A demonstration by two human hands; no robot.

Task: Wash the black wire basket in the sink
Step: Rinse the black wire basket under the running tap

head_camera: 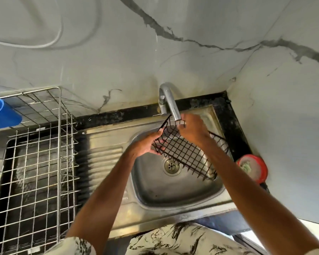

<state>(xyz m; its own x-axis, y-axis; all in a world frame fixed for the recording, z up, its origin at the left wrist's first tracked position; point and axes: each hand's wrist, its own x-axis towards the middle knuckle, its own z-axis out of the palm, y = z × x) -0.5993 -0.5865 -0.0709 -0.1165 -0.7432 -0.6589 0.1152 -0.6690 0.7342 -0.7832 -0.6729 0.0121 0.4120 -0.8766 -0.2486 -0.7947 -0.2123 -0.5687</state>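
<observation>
Both hands held the black wire basket (184, 153) up over the bowl of the sink (155, 190), tilted so that its far end rose toward the tap and its near end dipped down to the right, clear of the bowl floor. The left hand (146, 144) gripped the basket's left end, thumb lying over the rim and fingers curled underneath the mesh. The right hand (192, 129) was closed on the upper rim at the far end, its fingers bent round the wire right under the mouth of the tap (168, 102), which curved down from the back ledge to just between the two hands. Whether water was running from the spout could not be made out. Below the hands, seen partly through the mesh, sat the round drain (171, 165). To the left of the left forearm lay the ribbed drainboard (103, 162), and beyond it, well apart from the hands, stood a steel wire rack (39, 153) with a blue cup (2, 113) hanging at its far corner. To the right of the right forearm, on the dark counter edge, rested a red tub (252, 167) with something green and pale inside. Patterned sleeves (75, 245) showed nearest the camera.
</observation>
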